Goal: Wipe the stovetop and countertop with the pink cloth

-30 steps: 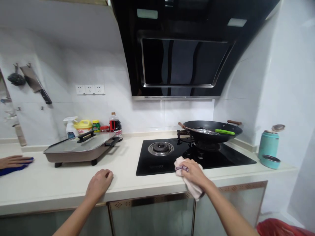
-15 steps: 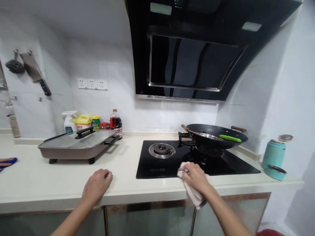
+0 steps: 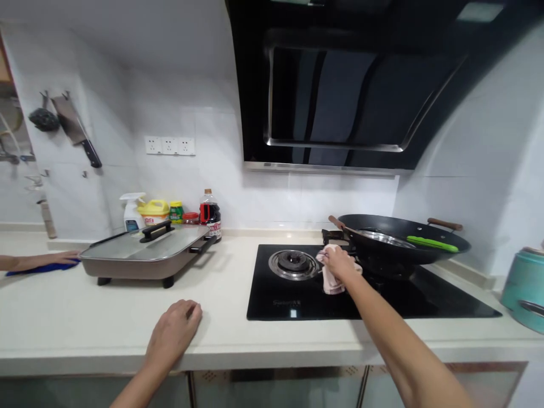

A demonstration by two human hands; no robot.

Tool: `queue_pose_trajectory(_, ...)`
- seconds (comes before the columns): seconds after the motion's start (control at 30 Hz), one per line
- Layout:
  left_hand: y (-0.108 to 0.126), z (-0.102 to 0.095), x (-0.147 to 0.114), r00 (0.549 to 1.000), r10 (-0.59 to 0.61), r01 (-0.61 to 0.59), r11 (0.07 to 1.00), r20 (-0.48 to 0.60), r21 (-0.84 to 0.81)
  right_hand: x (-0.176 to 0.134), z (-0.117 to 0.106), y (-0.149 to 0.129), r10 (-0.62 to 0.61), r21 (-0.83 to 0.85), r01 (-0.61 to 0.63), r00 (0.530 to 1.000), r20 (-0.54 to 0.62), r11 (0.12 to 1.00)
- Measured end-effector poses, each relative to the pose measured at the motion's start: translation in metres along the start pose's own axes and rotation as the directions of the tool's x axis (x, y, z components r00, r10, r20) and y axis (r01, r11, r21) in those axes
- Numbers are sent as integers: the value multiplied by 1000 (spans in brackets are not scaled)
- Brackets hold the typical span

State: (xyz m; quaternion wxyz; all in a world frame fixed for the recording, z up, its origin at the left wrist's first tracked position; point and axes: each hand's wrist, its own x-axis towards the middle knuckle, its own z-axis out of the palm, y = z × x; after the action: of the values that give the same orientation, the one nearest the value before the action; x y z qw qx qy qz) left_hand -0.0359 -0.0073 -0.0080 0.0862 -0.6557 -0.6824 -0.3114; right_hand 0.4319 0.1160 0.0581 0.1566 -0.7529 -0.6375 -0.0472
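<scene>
My right hand (image 3: 339,264) is closed on a pale pink cloth (image 3: 332,282), which lies against the black glass gas hob (image 3: 280,309). It is just right of the left burner (image 3: 293,264) and beside the wok (image 3: 382,255). My left hand (image 3: 174,331) rests near the front edge of the cream counter (image 3: 225,306), fingers curled in, with nothing visible in them. The wok sits over the right burner; inside it are a green-handled utensil (image 3: 431,243) and something shiny and metallic.
A lidded electric pan (image 3: 127,263) stands on the left. Behind it are a spray bottle (image 3: 132,212), a yellow jug (image 3: 153,212) and a dark sauce bottle (image 3: 210,215). Another person's hand (image 3: 57,259) presses a blue cloth (image 3: 38,269). A turquoise container (image 3: 525,289) stands right; the range hood (image 3: 331,102) hangs above.
My right hand has moved the cloth from the hob's front edge farther back. The view has shifted right. The other person's hand and blue cloth now show more, close to the electric pan.
</scene>
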Motion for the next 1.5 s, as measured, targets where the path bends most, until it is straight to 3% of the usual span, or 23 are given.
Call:
queue_pose_trajectory(0.1,0,0,0,1000,-16,16,1000,15,-10,22,5,27,80,-59,-71,982,171,996)
queue_pose_trajectory(0.2,2,-2,0,998,-39,40,999,43,-10,30,17,28,111,-121,-85,968,227,989)
queue_pose_trajectory(0.33,5,-4,0,999,-33,34,999,41,-14,12,32,2,69,-157,-42,982,174,987)
queue_pose_trajectory(0.53,5,-3,0,1000,-24,25,1000,18,-4,-49,30,-25,-146,-147,149,989,31,978)
queue_pose_trajectory(0.7,3,-5,2,999,-40,40,999,35,9,-96,22,-25,-308,-72,306,951,-22,949)
queue_pose_trajectory(0.87,3,-9,4,997,-38,36,999,65,31,-128,22,-11,-336,90,341,939,-72,936)
queue_pose_trajectory(1.1,2,-9,6,998,-13,9,998,60,62,-178,4,32,-440,274,430,897,-28,860)
queue_pose_trajectory(1.33,5,-7,4,998,-34,30,997,52,66,-210,-33,102,-475,438,383,872,120,813)
queue_pose_trajectory(1.4,8,-7,3,998,-31,27,997,51,70,-205,-36,131,-380,420,318,922,72,850)
queue_pose_trajectory(1.5,10,-8,2,998,-36,32,996,51,79,-190,-29,168,-34,260,39,999,-24,965)
